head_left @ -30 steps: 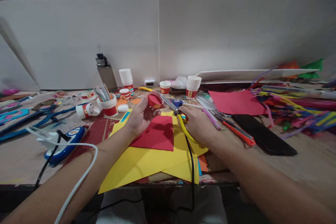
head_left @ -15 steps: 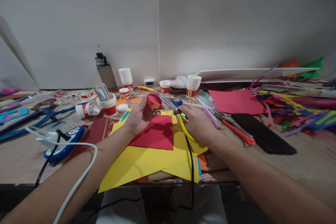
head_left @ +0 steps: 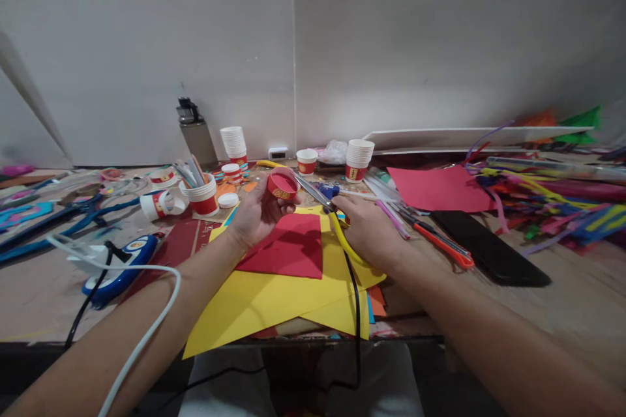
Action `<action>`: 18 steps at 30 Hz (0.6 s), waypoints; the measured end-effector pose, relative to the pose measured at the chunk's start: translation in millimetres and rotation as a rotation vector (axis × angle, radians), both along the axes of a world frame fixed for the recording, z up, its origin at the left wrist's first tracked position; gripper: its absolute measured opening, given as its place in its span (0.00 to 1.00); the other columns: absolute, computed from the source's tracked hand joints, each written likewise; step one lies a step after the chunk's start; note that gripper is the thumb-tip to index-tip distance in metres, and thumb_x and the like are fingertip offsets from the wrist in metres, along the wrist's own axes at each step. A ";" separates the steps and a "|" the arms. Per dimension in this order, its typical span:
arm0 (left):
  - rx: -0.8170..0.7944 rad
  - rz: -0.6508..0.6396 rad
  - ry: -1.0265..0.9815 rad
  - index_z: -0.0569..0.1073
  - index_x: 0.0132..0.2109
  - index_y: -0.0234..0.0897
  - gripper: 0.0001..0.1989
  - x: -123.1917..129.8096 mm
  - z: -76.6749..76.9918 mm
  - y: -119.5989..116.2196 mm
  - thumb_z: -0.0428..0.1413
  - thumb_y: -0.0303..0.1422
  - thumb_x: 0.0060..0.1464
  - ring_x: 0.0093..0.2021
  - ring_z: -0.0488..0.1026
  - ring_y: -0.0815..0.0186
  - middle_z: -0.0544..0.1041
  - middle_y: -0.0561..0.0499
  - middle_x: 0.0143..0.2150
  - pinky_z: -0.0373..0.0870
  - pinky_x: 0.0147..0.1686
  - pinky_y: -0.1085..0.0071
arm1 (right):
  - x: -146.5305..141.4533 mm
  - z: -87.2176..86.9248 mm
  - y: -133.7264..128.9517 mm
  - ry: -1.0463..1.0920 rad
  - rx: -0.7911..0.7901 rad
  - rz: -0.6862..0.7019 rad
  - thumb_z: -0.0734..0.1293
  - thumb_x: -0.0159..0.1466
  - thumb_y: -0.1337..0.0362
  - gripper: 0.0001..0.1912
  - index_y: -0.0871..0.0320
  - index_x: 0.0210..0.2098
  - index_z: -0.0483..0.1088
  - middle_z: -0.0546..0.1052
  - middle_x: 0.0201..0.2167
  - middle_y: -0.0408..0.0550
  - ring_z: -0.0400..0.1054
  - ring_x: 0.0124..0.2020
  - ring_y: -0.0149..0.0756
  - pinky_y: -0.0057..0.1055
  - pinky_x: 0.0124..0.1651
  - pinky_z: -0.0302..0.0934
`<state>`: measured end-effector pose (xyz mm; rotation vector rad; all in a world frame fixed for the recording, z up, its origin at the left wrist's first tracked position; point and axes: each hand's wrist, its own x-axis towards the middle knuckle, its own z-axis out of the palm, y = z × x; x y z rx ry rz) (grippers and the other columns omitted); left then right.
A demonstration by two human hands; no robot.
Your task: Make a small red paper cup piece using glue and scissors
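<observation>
My left hand [head_left: 257,214] is closed round a short red cup piece [head_left: 283,186], tipped so that its red inside shows. In my right hand [head_left: 368,225] are scissors [head_left: 317,195] with yellow handles, their blades pointing up and left toward the cup piece. The blade tips lie close to its right rim; whether they touch it I cannot tell. Below both hands a red paper sheet [head_left: 288,254] rests on larger yellow paper [head_left: 254,306]. Just beyond the scissors lies a blue tool [head_left: 328,190], partly hidden by them.
Stacked paper cups [head_left: 360,159] stand at the back, with a bottle [head_left: 196,137] further left. A cup of sticks [head_left: 199,199] and a blue power strip [head_left: 124,270] are on the left. To the right lie a red box cutter [head_left: 447,244], a black phone [head_left: 489,251] and colourful strips [head_left: 552,208].
My left hand has moved slightly left with the cup piece, which has turned and come away from the blades. My right hand and the scissors stay almost in place.
</observation>
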<state>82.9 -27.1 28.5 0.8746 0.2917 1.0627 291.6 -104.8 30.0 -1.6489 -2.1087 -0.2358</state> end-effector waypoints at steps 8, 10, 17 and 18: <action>-0.023 -0.003 0.043 0.74 0.45 0.32 0.18 1.8 0.7 -5.3 0.49 0.42 0.62 0.30 0.77 0.64 0.79 0.44 0.33 0.71 0.28 0.71 | -0.3 1.3 -1.0 -0.050 -0.004 -0.053 0.61 0.59 0.72 0.23 0.58 0.54 0.68 0.73 0.50 0.57 0.69 0.47 0.45 0.35 0.46 0.62; -0.028 -0.006 0.047 0.74 0.44 0.32 0.18 2.2 1.9 -6.6 0.48 0.43 0.62 0.30 0.77 0.64 0.78 0.44 0.33 0.71 0.27 0.71 | 0.6 0.3 -0.4 -0.049 0.004 -0.033 0.62 0.59 0.72 0.22 0.58 0.53 0.69 0.73 0.49 0.57 0.69 0.47 0.45 0.35 0.46 0.62; -0.043 -0.019 0.064 0.75 0.43 0.32 0.19 -0.7 3.4 -3.8 0.49 0.44 0.61 0.30 0.76 0.64 0.79 0.44 0.33 0.71 0.27 0.72 | 1.0 -0.5 0.2 -0.019 0.025 0.009 0.60 0.61 0.70 0.19 0.59 0.51 0.70 0.75 0.46 0.56 0.70 0.46 0.43 0.33 0.46 0.61; -0.044 -0.021 0.064 0.75 0.43 0.32 0.19 -1.2 3.1 -3.1 0.49 0.44 0.61 0.29 0.76 0.65 0.79 0.44 0.33 0.71 0.27 0.72 | 0.5 0.0 -0.1 -0.015 0.024 0.012 0.60 0.61 0.71 0.19 0.59 0.50 0.70 0.76 0.45 0.56 0.70 0.46 0.43 0.33 0.46 0.61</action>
